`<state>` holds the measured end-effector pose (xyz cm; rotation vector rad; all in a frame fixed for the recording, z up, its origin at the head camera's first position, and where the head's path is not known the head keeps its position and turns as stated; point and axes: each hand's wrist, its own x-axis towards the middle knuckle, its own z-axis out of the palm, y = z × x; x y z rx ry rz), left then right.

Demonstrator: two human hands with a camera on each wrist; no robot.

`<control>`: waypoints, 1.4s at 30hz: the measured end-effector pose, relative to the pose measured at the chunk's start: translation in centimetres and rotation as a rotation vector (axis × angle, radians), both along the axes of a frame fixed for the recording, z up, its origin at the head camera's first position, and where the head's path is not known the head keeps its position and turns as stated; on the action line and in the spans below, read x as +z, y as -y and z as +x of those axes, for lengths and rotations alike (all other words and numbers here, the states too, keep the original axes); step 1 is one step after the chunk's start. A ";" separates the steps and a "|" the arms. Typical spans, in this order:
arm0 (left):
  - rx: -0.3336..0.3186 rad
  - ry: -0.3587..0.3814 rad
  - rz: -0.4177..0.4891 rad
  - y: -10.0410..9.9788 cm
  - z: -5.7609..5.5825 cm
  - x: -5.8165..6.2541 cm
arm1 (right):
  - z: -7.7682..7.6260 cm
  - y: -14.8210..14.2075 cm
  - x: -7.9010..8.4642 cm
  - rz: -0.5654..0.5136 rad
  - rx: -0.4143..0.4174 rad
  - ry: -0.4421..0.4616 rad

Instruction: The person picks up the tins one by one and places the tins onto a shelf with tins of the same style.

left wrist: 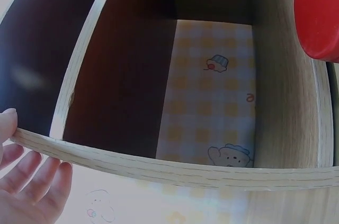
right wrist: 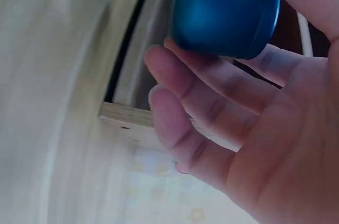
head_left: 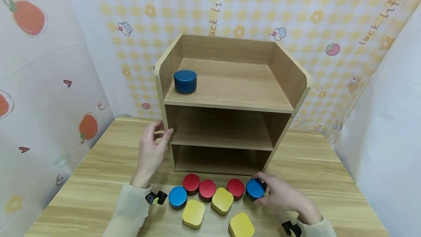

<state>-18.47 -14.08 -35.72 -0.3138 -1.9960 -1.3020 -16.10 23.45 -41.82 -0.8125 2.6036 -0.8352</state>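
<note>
Blue round tin (head_left: 255, 189): glossy metallic, just beside red tin (head_left: 235, 188) | right fingers (right wrist: 196, 84) clamped round it; left fingers (left wrist: 45, 179) pinching wooden shelf unit (head_left: 227, 107) side | counter (head_left: 98, 178): pale woodgrain | backdrop (head_left: 204, 14): yellow-checked

Satin metal against pale grain

The blue tin (head_left: 255, 188) in the right hand (head_left: 279, 195) looks metallic to me, smooth with a satin sheen. Between it and the left hand (head_left: 152, 151), red tins (head_left: 207, 188) and yellow tins (head_left: 194, 211) look smooth, softly glossy. Shelf (head_left: 230, 83) and counter (head_left: 98, 164), beside and below that hand, look wood-grained. Beyond hangs creased, matt cloth (head_left: 42, 65).
</note>
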 end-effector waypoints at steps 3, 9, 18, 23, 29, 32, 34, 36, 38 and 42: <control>-0.003 0.008 -0.003 -0.1 0.0 0.1 | 0.2 -0.2 0.4 -0.029 0.002 -0.061; -0.007 0.011 0.004 -0.2 0.1 0.1 | 0.9 0.1 1.3 -0.094 -0.036 -0.151; 0.001 0.019 0.021 0.3 -0.8 -1.0 | 2.0 0.9 3.8 -0.160 -0.103 -0.287; -0.001 0.030 0.024 1.2 -1.9 -2.6 | 2.5 1.8 5.4 -0.245 -0.098 -0.398; -0.013 0.033 0.023 0.8 -1.4 -2.0 | 2.8 3.1 8.4 -0.287 -0.069 -0.534; -0.004 0.030 0.032 0.4 -1.1 -1.5 | 2.4 3.6 10.6 -0.267 -0.050 -0.580; -0.006 0.019 0.038 0.5 -1.1 -1.5 | 2.0 3.9 12.0 -0.267 -0.037 -0.616; -0.006 0.022 0.042 0.8 -1.7 -2.3 | 1.6 4.3 13.4 -0.276 -0.031 -0.651; -0.014 0.016 0.044 1.1 -2.1 -2.8 | 1.1 4.6 14.7 -0.287 -0.038 -0.681; -0.028 0.003 0.040 1.2 -2.1 -2.9 | 0.3 5.5 17.3 -0.294 -0.077 -0.705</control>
